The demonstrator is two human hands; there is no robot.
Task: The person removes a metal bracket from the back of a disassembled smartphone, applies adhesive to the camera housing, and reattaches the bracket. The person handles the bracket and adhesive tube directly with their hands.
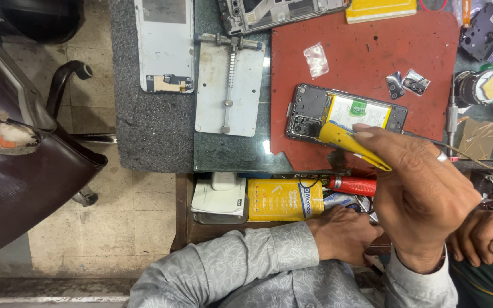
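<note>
Right hand (423, 199) is pinched on a yellow pry card (354, 145); the card's free corner is laid over the opened phone (315, 111), at the edge of the white battery (359, 113). Left hand (340, 234) is down in the open drawer (201, 228) below the bench edge, among small items; whether it is clenched on anything cannot be told, fingers are hidden.

Location: phone is lying back-off on the red mat (372, 51), near the mat's lower edge, flat.

Handling, judged:
- Pry card: thin, light, bendy plastic. Best gripped near its rear end, as is done now, leaving the tip free.
- Phone: rigid frame, but exposed boards and flex cables are fragile. To be held by the outer frame edges only.
- Battery: soft pouch, not to be bent or pierced.

Count:
- 1 opened phone on the mat, 1 bare phone frame (275, 11) at the top edge
- 1 white back panel (164, 40) on the grey pad
- 1 metal board holder (229, 85)
- 2 small camera covers (405, 84)
- 1 small clear bag (316, 59)
- 1 red-handled tool (352, 185), 1 yellow box (283, 199) in the drawer

A second person's hand (486, 234) is resting at right, not involved.
</note>
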